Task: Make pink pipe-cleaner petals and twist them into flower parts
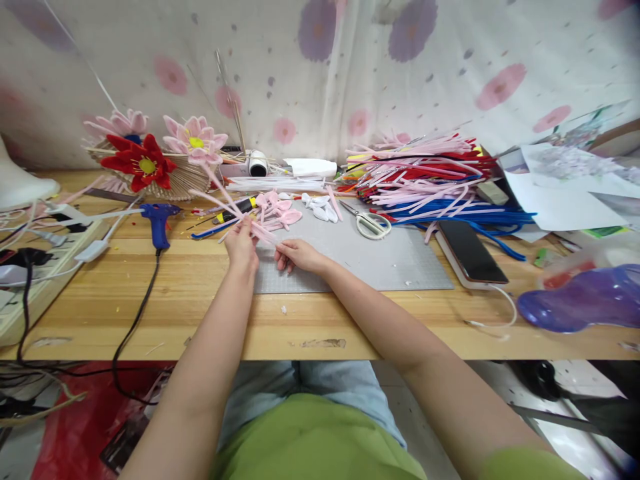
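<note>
Several pale pink pipe cleaners (226,187) run through my left hand (242,247), which is closed around them above the left edge of the grey cutting mat (400,267). Close beside it, the fingers of my right hand (300,256) pinch the near ends of the same strips. Behind my hands lie bent pink petals (286,217) and white petals (323,208) made of pipe cleaner. A blue pipe cleaner (213,231) and a black and yellow tool (235,211) are just past my left hand.
White-handled scissors (374,225) rest on the mat. A big pile of coloured pipe cleaners (425,173) sits behind, with a phone (473,250) to its right. On the left are a blue glue gun (159,223), a power strip (50,273) and a finished red flower (145,163).
</note>
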Demonstrator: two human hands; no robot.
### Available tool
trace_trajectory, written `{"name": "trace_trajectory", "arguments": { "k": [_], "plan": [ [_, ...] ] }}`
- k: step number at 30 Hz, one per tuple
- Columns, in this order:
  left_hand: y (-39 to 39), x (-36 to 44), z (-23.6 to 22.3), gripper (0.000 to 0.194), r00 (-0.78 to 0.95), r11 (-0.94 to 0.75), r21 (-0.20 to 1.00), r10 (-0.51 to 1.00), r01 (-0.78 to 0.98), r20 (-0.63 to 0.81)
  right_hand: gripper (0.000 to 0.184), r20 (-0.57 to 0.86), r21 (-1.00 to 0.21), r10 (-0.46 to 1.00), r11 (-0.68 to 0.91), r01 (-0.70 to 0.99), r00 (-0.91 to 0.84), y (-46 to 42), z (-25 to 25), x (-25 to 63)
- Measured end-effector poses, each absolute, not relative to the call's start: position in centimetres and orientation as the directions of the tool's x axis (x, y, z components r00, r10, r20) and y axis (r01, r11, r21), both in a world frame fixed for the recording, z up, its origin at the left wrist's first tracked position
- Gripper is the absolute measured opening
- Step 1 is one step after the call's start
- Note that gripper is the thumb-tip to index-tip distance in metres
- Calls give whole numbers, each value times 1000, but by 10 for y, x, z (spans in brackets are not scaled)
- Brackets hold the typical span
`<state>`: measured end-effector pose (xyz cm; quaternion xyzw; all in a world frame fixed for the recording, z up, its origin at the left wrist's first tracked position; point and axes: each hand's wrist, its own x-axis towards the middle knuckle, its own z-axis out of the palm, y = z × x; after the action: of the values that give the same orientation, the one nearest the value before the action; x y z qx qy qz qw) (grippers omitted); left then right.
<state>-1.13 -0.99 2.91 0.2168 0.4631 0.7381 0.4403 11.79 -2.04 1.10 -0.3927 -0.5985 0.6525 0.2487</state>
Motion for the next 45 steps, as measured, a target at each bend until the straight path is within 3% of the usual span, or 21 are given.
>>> {"name": "trace_trajectory", "arguments": {
  "k": [4, 7, 9, 11, 14, 16, 18, 20, 23, 26, 28, 30, 33, 38, 45],
  "plan": [
    [-3, -33, 31, 25, -662, -251, 911, 749, -326, -31, 29, -124, -984, 885, -51, 171, -448, -16, 10, 126],
    [-1, -34, 25, 23, -640, -224, 923, 768, -312, -30, 26, -23, -968, 959, 49, 247, -282, -7, 9, 132],
    [-1, -29, 21, 21, -592, -206, 933, 806, -294, -9, 26, 48, -910, 977, 129, 393, -209, 2, 11, 132],
    [-2, -25, 19, 20, -551, -214, 943, 833, -255, 40, 23, 133, -792, 969, 230, 566, -208, 12, 14, 129],
    [-3, -23, 20, 21, -530, -232, 946, 844, -226, 81, 21, 259, -521, 907, 422, 742, -333, 23, 20, 117],
    [-4, -25, 21, 21, -535, -226, 944, 842, -239, 66, 24, 309, -301, 825, 557, 774, -474, 30, 23, 108],
    [-4, -29, 22, 20, -549, -212, 941, 835, -265, 34, 25, 270, -117, 755, 642, 758, -598, 35, 25, 101],
    [-3, -32, 22, 20, -566, -194, 935, 824, -297, -9, 25, 214, -38, 725, 676, 736, -654, 41, 25, 97],
    [-2, -35, 21, 21, -583, -172, 923, 810, -344, -67, 20, 236, -165, 778, 622, 765, -582, 46, 27, 96],
    [-3, -32, 21, 20, -552, -146, 917, 829, -372, -92, 12, 222, -542, 901, 432, 720, -373, 44, 31, 101],
    [-6, -27, 21, 21, -453, -77, 919, 884, -386, -116, 9, 127, -803, 941, 283, 524, -314, 37, 33, 108],
    [-11, -18, 21, 21, -321, 16, 920, 935, -391, -153, 8, 42, -950, 930, 150, 274, -364, 27, 34, 117],
    [-19, -4, 22, 20, -191, 96, 919, 965, -381, -180, 8, 3, -988, 899, 71, 139, -437, 12, 30, 131],
    [-27, 7, 24, 19, -73, 148, 945, 982, -293, -176, 6, -37, -958, 916, 80, 274, -399, 4, 17, 143],
    [-26, 5, 24, 20, -104, 115, 954, 983, -277, -149, 12, 86, -901, 951, 200, 384, -296, 11, 7, 140]
  ]
}}
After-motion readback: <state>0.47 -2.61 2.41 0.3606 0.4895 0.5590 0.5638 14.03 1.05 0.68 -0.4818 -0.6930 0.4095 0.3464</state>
